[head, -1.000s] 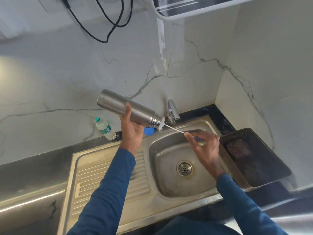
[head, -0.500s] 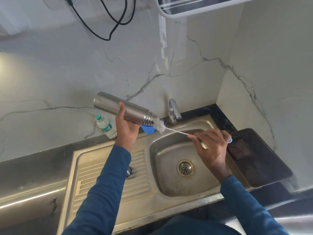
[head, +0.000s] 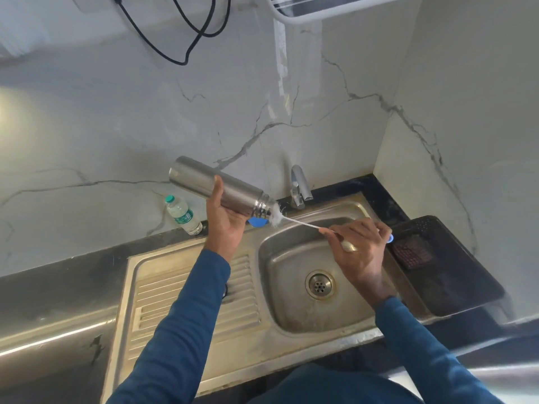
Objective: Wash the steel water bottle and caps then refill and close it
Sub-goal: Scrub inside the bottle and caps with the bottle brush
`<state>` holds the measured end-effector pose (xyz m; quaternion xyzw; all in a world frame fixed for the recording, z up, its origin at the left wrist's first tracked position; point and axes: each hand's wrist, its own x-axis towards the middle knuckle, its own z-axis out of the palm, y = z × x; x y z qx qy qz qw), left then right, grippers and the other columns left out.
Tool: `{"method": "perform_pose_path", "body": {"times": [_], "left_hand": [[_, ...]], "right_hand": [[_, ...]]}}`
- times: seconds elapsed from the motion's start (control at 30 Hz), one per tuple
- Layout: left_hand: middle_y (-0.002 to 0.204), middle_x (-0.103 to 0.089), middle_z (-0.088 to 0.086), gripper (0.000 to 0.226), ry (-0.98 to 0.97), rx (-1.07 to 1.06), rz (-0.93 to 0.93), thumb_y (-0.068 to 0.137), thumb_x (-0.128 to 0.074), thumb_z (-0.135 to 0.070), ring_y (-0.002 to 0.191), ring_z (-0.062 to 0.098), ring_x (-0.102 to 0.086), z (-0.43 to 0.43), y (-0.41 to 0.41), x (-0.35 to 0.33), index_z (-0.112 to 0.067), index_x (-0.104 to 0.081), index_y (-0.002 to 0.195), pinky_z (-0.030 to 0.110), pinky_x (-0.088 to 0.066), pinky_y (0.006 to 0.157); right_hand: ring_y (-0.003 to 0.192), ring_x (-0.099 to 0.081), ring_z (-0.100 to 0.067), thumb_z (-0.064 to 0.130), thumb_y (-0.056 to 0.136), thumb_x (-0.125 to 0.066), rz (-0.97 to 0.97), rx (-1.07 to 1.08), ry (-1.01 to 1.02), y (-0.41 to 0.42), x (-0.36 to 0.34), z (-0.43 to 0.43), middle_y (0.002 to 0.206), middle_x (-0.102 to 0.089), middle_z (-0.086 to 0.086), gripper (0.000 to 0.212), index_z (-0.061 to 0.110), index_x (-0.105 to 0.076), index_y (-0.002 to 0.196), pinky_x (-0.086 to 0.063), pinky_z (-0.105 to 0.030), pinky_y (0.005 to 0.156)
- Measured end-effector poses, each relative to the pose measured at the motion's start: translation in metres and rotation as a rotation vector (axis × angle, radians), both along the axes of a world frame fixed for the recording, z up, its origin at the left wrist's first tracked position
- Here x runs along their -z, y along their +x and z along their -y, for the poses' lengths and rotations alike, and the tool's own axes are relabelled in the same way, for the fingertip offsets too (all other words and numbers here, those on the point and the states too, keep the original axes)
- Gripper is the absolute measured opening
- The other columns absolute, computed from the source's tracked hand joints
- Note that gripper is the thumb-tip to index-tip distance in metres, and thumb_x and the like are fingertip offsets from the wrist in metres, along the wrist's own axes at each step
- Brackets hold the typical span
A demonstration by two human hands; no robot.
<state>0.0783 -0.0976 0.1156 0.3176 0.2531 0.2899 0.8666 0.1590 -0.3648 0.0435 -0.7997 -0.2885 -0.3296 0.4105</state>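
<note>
While the left hand (head: 226, 225) gripped the steel bottle (head: 218, 188) around its middle, the bottle was held in the air above the rear left corner of the sink basin (head: 294, 310), tilted so that its open, threaded mouth pointed down and to the right, toward the basin. The right hand (head: 361, 249), over the basin's rear right part, held the handle of a bottle brush (head: 294, 221) with curled fingers; the thin white stem ran from that hand up and left to the bottle's mouth, where the white bristles stood right at the opening, though whether any part was inside could not be told. A blue object (head: 257, 222) showed just below the bottle's neck, at the basin's rear rim, partly hidden by the left hand. The tap (head: 299, 186) stood behind the basin, just right of the bottle's mouth. A small plastic bottle with a green cap (head: 183, 214) stood on the dark counter behind the drainboard (head: 163, 298), left of the basin. A dark tray (head: 455, 275) lay right of the basin, holding a scrub pad (head: 412, 253). Both sleeves were blue.
</note>
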Motion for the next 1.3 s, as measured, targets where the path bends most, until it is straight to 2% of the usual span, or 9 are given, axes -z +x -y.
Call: {"method": "perform_pose_path", "body": {"times": [0.17,0.33,0.5,0.67,0.87,0.97,1.03,1.13,1.3], "left_hand": [[0.112,-0.072,0.011,0.047,-0.026,0.055,0.029,0.098,-0.071,-0.041,0.115,0.035,-0.068,0.009,0.001,-0.007,-0.012,-0.059,0.132,0.067,-0.046,0.111],[0.104,-0.071,0.007,0.034,0.026,0.131,0.024,0.102,-0.064,-0.043,0.104,0.029,-0.071,0.002,-0.003,-0.023,-0.014,-0.062,0.12,0.054,-0.06,0.094],[0.114,-0.069,0.01,0.043,-0.048,0.186,-0.019,0.099,-0.07,-0.039,0.121,0.033,-0.064,0.018,0.005,-0.019,-0.012,-0.058,0.13,0.06,-0.044,0.116],[0.112,-0.071,0.01,0.05,-0.08,0.18,0.043,0.094,-0.072,-0.041,0.113,0.032,-0.069,0.003,0.001,-0.016,-0.013,-0.057,0.132,0.059,-0.055,0.103],[0.122,-0.067,0.012,0.048,-0.149,0.16,0.062,0.095,-0.073,-0.041,0.13,0.036,-0.059,0.021,0.01,0.0,-0.014,-0.059,0.132,0.066,-0.038,0.118],[0.118,-0.07,0.012,0.046,-0.084,0.074,0.128,0.097,-0.071,-0.042,0.122,0.036,-0.064,0.016,0.012,0.002,-0.011,-0.062,0.13,0.063,-0.046,0.113],[0.121,-0.067,0.014,0.06,-0.014,0.005,0.119,0.094,-0.076,-0.045,0.123,0.037,-0.063,0.007,0.013,0.005,-0.008,-0.058,0.138,0.061,-0.049,0.111],[0.138,-0.058,0.016,0.1,0.041,-0.071,0.089,0.08,-0.09,-0.048,0.141,0.041,-0.054,0.013,0.014,0.007,-0.01,-0.04,0.159,0.066,-0.044,0.113],[0.152,-0.056,0.018,0.119,-0.019,-0.086,0.11,0.064,-0.098,-0.051,0.141,0.038,-0.054,0.037,0.02,0.009,-0.015,-0.039,0.161,0.064,-0.047,0.112]], "right_hand": [[0.083,-0.067,-0.016,0.037,0.09,-0.083,0.003,-0.053,0.018,0.004,-0.005,-0.01,0.078,-0.075,0.013,0.018,0.025,-0.082,0.077,-0.029,-0.039,0.091],[0.08,-0.067,-0.018,0.036,0.089,-0.084,0.021,-0.072,-0.008,0.023,0.001,0.012,0.076,-0.073,0.014,0.015,0.025,-0.083,0.078,-0.035,-0.049,0.087],[0.08,-0.064,-0.013,0.039,0.088,-0.084,0.021,-0.061,0.009,0.013,-0.011,-0.02,0.075,-0.074,0.013,0.018,0.026,-0.082,0.076,-0.029,-0.038,0.092],[0.081,-0.067,-0.013,0.042,0.091,-0.081,-0.092,-0.079,0.019,0.01,0.005,0.005,0.076,-0.072,0.017,0.018,0.028,-0.082,0.079,-0.035,-0.049,0.091],[0.077,-0.066,-0.011,0.043,0.09,-0.079,-0.172,-0.064,0.061,-0.004,-0.013,-0.019,0.075,-0.075,0.014,0.023,0.024,-0.082,0.076,-0.028,-0.035,0.092],[0.078,-0.066,-0.01,0.044,0.089,-0.078,-0.279,-0.043,0.077,-0.015,-0.013,-0.018,0.072,-0.071,0.017,0.019,0.03,-0.081,0.077,-0.028,-0.034,0.09],[0.075,-0.067,-0.011,0.044,0.089,-0.079,-0.379,-0.022,0.087,-0.022,-0.004,-0.007,0.07,-0.069,0.016,0.016,0.033,-0.08,0.077,-0.039,-0.04,0.09],[0.067,-0.07,-0.015,0.044,0.09,-0.082,-0.642,-0.009,0.205,-0.03,-0.002,-0.003,0.068,-0.074,0.008,0.025,0.025,-0.082,0.074,-0.057,-0.048,0.075],[0.054,-0.06,-0.028,0.044,0.091,-0.081,-0.873,-0.061,0.289,-0.035,-0.013,-0.021,0.063,-0.068,-0.01,0.034,0.018,-0.079,0.07,-0.052,-0.045,0.056]]}}
